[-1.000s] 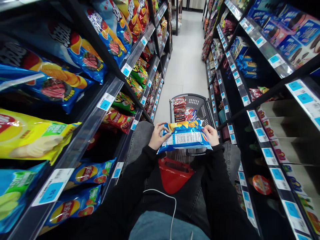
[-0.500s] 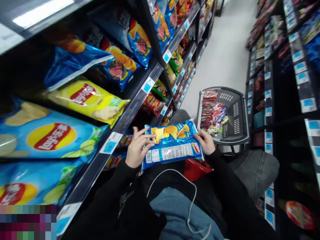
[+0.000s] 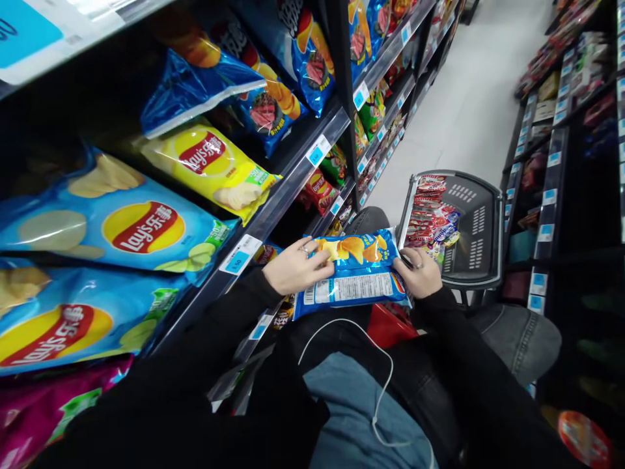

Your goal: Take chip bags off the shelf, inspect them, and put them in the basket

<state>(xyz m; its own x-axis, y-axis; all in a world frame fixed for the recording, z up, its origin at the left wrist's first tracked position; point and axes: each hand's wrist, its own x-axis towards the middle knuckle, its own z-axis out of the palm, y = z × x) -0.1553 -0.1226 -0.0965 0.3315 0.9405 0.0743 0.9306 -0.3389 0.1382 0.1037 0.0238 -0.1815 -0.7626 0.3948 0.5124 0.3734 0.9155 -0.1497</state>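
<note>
A blue bag of chips (image 3: 359, 286) lies crosswise above my lap, its back panel with white print and barcode facing up and potato pictures along the far part. My left hand (image 3: 297, 266), with a ring on it, grips the bag's left end, fingers curled over the top. At the right end my right hand (image 3: 420, 272) holds the edge, fingers bent around it. Something red (image 3: 390, 324) shows just below the bag, mostly hidden.
On the left, shelves hold a yellow Lay's bag (image 3: 212, 166), light blue Lay's bags (image 3: 144, 228) and dark blue bags (image 3: 266, 114). A grey basket (image 3: 481, 277) with small red packets (image 3: 428, 215) stands ahead on the aisle floor (image 3: 481, 85). More shelves run along the right. A white cord (image 3: 390, 365) hangs over my front.
The view has shifted left, so shelves and basket appear further right. My left hand has slid further over the bag with fingers more curled. My right hand has closed more around its end.
</note>
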